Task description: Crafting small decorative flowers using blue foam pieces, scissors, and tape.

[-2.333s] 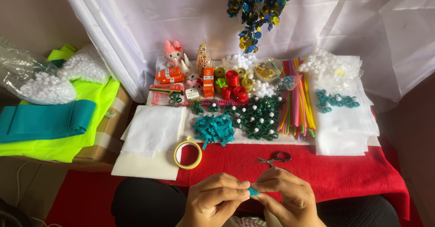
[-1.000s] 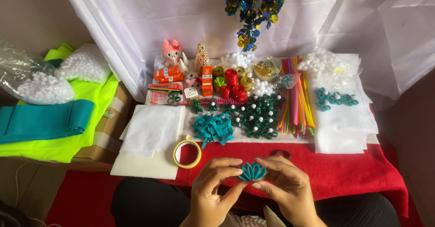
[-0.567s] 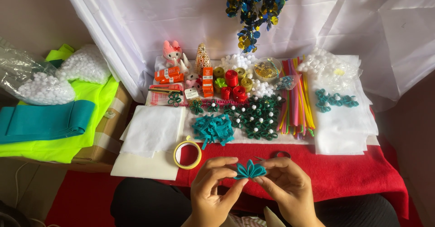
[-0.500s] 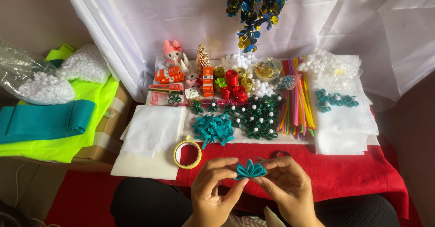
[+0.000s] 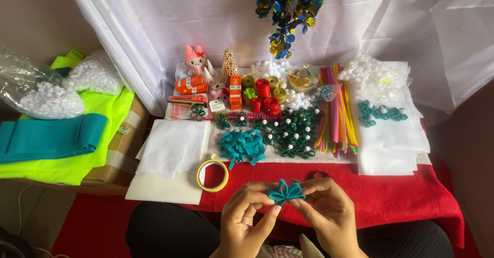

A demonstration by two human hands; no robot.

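Observation:
A small teal felt flower point(image 5: 286, 191) with looped petals is held up above the red cloth point(image 5: 391, 196). My left hand point(image 5: 248, 218) pinches its left side between thumb and fingers. My right hand point(image 5: 326, 214) pinches its right side. Both hands are low in the centre of the head view, over my lap. Just behind the flower, scissor handles point(image 5: 319, 175) peek out on the cloth.
A yellow tape roll point(image 5: 212, 175) lies left of my hands. Behind it are a pile of teal felt strips point(image 5: 242, 146), dark green felt flowers with white beads point(image 5: 290, 130), coloured sticks point(image 5: 337, 111), white felt sheets point(image 5: 172, 147), and red ribbon rolls point(image 5: 265, 97). Teal and neon fabric point(image 5: 56, 142) lies at left.
The teal piece, a small pinched bit 2.3 s ago, has opened into a looped flower. My hands have kept adjusting it, lifting it slightly.

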